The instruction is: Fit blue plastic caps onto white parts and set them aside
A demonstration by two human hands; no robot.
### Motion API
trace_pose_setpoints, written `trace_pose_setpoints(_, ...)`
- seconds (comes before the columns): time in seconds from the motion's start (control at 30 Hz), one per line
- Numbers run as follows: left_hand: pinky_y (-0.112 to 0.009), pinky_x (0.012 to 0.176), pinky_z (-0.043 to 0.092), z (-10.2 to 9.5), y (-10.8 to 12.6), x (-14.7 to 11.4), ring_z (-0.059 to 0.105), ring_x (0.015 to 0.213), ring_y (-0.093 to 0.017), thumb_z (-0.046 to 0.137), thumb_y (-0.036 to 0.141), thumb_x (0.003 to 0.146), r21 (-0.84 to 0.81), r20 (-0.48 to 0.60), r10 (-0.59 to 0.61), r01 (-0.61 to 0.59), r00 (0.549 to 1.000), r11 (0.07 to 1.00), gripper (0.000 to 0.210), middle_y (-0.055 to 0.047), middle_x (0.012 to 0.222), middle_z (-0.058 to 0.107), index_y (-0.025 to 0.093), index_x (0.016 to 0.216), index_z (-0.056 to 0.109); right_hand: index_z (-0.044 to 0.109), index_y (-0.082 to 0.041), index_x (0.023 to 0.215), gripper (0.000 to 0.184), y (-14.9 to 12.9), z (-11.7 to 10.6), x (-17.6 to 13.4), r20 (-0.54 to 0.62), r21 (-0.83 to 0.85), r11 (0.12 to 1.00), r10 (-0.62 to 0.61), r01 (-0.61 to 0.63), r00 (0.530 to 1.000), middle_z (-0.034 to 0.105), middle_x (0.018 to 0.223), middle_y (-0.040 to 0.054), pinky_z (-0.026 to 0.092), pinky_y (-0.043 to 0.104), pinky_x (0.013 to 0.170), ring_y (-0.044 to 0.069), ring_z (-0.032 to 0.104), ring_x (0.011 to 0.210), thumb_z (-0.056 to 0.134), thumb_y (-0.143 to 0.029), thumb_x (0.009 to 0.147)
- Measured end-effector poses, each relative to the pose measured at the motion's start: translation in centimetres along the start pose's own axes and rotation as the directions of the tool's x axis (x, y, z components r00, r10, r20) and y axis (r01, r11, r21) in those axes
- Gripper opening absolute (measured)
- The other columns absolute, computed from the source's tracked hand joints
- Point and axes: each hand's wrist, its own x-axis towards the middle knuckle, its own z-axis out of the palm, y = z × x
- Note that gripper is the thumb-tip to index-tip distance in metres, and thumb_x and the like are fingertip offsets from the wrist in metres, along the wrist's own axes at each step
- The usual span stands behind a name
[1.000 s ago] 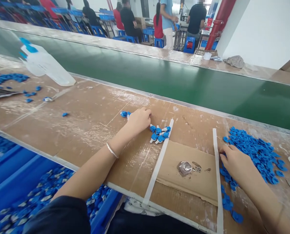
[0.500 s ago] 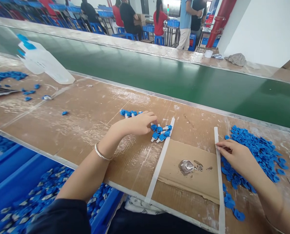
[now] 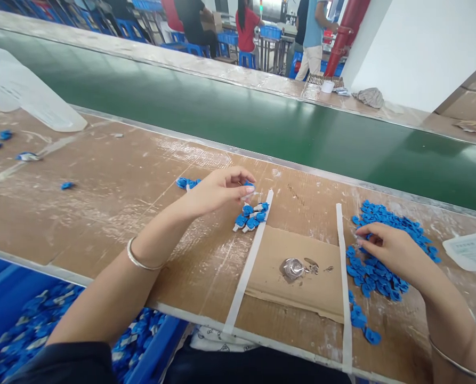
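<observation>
Blue pieces [image 3: 376, 276] beside 2 white strips [image 3: 344, 282]

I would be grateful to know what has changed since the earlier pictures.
The left hand now pinches a blue piece, apparently lifted from the cluster. The right hand has moved rightward off the tape strip, over the blue pile; its grip is unclear. The view swung right. The cardboard and clear puddle stayed put.

This is a factory workshop: a long green belt [image 3: 222, 117] runs beyond heaped blue parts [image 3: 381, 277], and far workers [image 3: 246, 36] sit on blue stools [image 3: 246, 60].
</observation>
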Motion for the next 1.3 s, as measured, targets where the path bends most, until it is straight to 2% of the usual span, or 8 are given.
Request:
trace_pose_setpoints(0.1, -0.025, 0.056, 0.048, 2.5, 1.3, -0.8, 0.063, 0.065, -0.015, 0.066, 0.035, 0.08, -0.48, 0.169, -0.032, 0.111, 0.985, 0.87, 0.027, -0.004, 0.08, 0.066, 0.016, 0.097, 0.057, 0.066, -0.02, 0.094, 0.024, -0.8, 0.4, -0.4, 0.169, -0.033, 0.996, -0.07, 0.077, 0.983, 0.066, 0.087, 0.0051, 0.047, 0.03, 0.066, 0.02, 0.063, 0.074, 0.05, -0.03, 0.079)
trace_pose_setpoints(0.2, -0.024, 0.055, 0.048, 4.9, 1.5, -1.4, 0.066, 0.067, -0.015, 0.071, 0.033, 0.079, -0.619, 0.338, -0.044, 0.257, 0.94, 0.742, 0.027, -0.007, 0.086, 0.069, 0.014, 0.095, 0.059, 0.065, -0.018, 0.093, 0.022, -1.1, 1.4, -0.5, 0.141, -0.148, 0.981, -0.104, 0.124, 0.985, 0.063, 0.087, 0.0056, 0.045, 0.029, 0.064, 0.02, 0.062, 0.074, 0.048, -0.018, 0.078)
trace_pose_setpoints(0.47, -0.024, 0.062, 0.051, 7.2, 0.4, -1.8, 0.067, 0.07, -0.015, 0.074, 0.031, 0.08, -0.634, 0.428, -0.05, 0.339, 0.902, 0.695, 0.027, -0.009, 0.087, 0.069, 0.011, 0.095, 0.062, 0.063, -0.015, 0.092, 0.018, 0.3, 3.0, 0.3, -0.09, -0.44, 0.876, -0.261, 0.197, 0.961, 0.058, 0.093, 0.0097, 0.047, 0.031, 0.061, 0.022, 0.061, 0.074, 0.045, -0.014, 0.089)
trace_pose_setpoints(0.67, -0.026, 0.066, 0.052, 7.7, -0.3, -1.6, 0.067, 0.073, -0.016, 0.075, 0.031, 0.079, -0.641, 0.434, -0.084, 0.373, 0.897, 0.671, 0.03, -0.008, 0.087, 0.068, 0.011, 0.096, 0.061, 0.065, -0.012, 0.086, 0.027, 0.1, 4.2, 0.3, -0.052, -0.546, 0.781, -0.394, 0.304, 0.918, 0.059, 0.096, 0.0143, 0.053, 0.033, 0.064, 0.025, 0.063, 0.079, 0.041, 0.0, 0.085)
trace_pose_setpoints(0.87, -0.027, 0.068, 0.053, 8.2, -1.1, -1.4, 0.068, 0.074, -0.017, 0.079, 0.033, 0.075, -0.649, 0.455, -0.087, 0.397, 0.886, 0.649, 0.035, -0.009, 0.087, 0.069, 0.011, 0.096, 0.061, 0.066, -0.006, 0.107, 0.048, -0.1, 5.3, -0.4, -0.017, -0.563, 0.725, -0.491, 0.398, 0.871, 0.063, 0.11, 0.0195, 0.058, 0.039, 0.079, 0.028, 0.065, 0.093, 0.035, 0.009, 0.074)
trace_pose_setpoints(1.03, -0.028, 0.069, 0.055, 8.4, -1.8, -1.1, 0.069, 0.074, -0.017, 0.082, 0.035, 0.073, -0.662, 0.472, -0.068, 0.405, 0.879, 0.631, 0.038, -0.009, 0.087, 0.07, 0.011, 0.095, 0.062, 0.067, -0.006, 0.105, 0.045, 0.3, 5.2, -0.3, -0.015, -0.585, 0.714, -0.484, 0.385, 0.875, 0.064, 0.113, 0.0205, 0.059, 0.04, 0.078, 0.029, 0.065, 0.097, 0.036, 0.007, 0.076)
trace_pose_setpoints(1.2, -0.028, 0.069, 0.055, 8.7, -1.8, -1.2, 0.069, 0.077, -0.018, 0.084, 0.032, 0.071, -0.676, 0.473, -0.084, 0.422, 0.877, 0.604, 0.039, -0.01, 0.09, 0.07, 0.011, 0.097, 0.062, 0.064, -0.013, 0.11, 0.031, -2.2, 3.0, -1.2, -0.157, -0.454, 0.802, -0.501, 0.388, 0.851, 0.066, 0.109, 0.0152, 0.058, 0.039, 0.07, 0.028, 0.065, 0.094, 0.037, -0.016, 0.094)
trace_pose_setpoints(1.3, -0.027, 0.07, 0.054, 8.8, -1.6, -1.3, 0.067, 0.08, -0.017, 0.085, 0.03, 0.069, -0.68, 0.469, -0.087, 0.422, 0.879, 0.6, 0.039, -0.011, 0.093, 0.07, 0.011, 0.097, 0.064, 0.053, -0.017, 0.126, 0.03, -5.3, 2.5, -2.5, -0.199, -0.16, 0.803, -0.596, 0.574, 0.778, 0.067, 0.104, 0.0091, 0.056, 0.032, 0.074, 0.021, 0.064, 0.09, 0.042, -0.023, 0.098)
